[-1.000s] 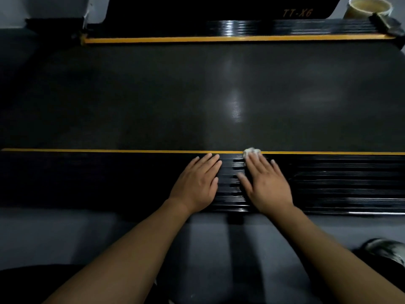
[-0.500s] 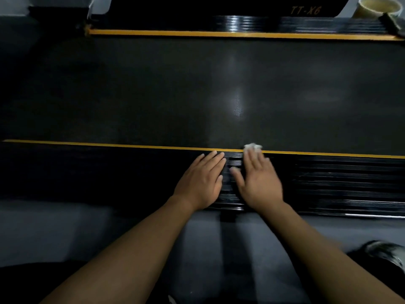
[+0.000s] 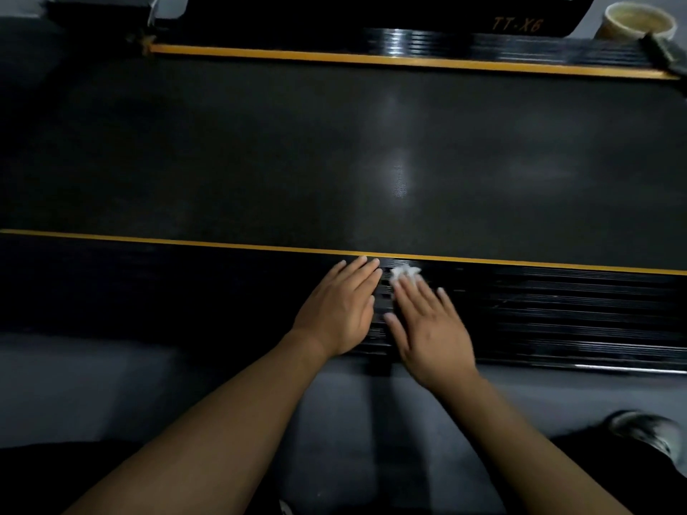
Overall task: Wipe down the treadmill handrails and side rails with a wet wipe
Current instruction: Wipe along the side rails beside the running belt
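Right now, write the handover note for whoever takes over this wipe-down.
Left hand: flat on the near rail, holding nothing.
Right hand: flat beside it, fingertips pressing the wipe onto the rail by the yellow stripe.
Done: cannot tell; the rail right of the hands looks glossier than the part to their left.
Left: the rest of the near rail, the far rail with a cup by its right end, and the handrails, which are out of view.
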Tool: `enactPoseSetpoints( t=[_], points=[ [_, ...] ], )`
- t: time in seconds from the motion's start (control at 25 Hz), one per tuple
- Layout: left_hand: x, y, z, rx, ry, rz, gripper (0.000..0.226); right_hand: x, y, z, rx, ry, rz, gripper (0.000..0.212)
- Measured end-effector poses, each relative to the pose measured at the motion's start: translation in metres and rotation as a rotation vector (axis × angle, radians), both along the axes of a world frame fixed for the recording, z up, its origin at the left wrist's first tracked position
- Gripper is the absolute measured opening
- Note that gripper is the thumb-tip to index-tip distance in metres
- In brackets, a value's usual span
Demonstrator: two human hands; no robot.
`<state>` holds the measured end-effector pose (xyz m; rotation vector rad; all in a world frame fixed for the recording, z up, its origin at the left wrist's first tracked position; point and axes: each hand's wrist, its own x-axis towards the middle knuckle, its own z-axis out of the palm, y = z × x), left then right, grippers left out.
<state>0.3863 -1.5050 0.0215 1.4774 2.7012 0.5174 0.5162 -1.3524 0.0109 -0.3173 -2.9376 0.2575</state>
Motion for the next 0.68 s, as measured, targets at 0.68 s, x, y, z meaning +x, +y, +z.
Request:
enactPoseSetpoints(
  t=[0.68],
  points=[
    [0.001,0.001,0.001,-0.02,0.009,-0.006,0.058,0.055,-0.053,-0.012,0.027,0.037,0.016,0.063]
  ],
)
